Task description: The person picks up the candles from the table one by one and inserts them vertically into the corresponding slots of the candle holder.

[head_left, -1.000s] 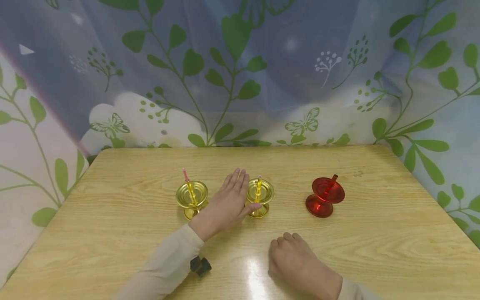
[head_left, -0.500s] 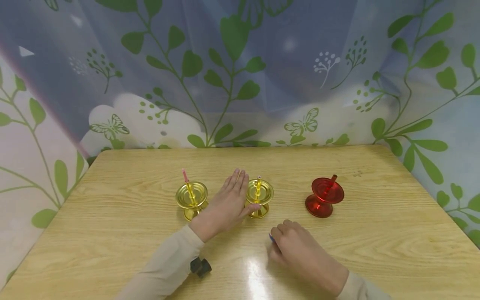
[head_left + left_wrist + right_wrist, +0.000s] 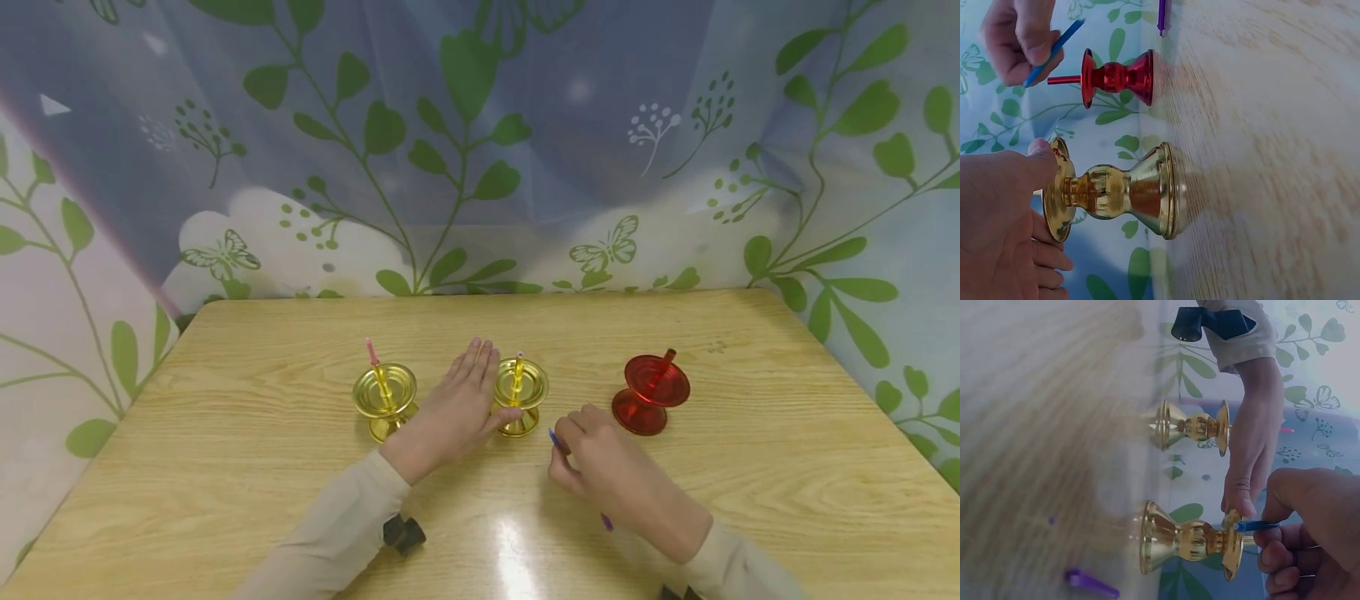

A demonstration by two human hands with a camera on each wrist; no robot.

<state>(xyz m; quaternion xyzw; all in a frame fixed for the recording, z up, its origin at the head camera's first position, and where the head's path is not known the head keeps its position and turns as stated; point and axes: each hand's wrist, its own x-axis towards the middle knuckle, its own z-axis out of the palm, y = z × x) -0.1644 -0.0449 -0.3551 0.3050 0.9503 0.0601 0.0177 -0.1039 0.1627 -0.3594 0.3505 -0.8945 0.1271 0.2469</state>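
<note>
My left hand [image 3: 456, 410] lies with straight fingers along the left side of the middle gold candlestick [image 3: 522, 390]; its thumb touches the dish's front rim. Between thumb and fingertips, my right hand [image 3: 618, 471] pinches a thin blue candle [image 3: 1054, 53], tilted in the air between the middle gold candlestick and the red candlestick [image 3: 651, 382]. A second gold candlestick [image 3: 382, 393], left of my left hand, bears a slim pink candle [image 3: 371, 350]. On the table under my right wrist lies a purple candle [image 3: 606, 522], mostly hidden in the head view.
The three candlesticks stand in a row on a wooden table [image 3: 247, 500]. Behind it hangs a cloth [image 3: 585, 167] printed with leaves and butterflies. Dark wrist cameras, such as the left one [image 3: 405, 534], sit at both sleeves.
My right hand has risen off the table, moving forward and right, with the blue candle now showing in its fingers. The purple candle has come into sight beneath it. My left hand stays still.
</note>
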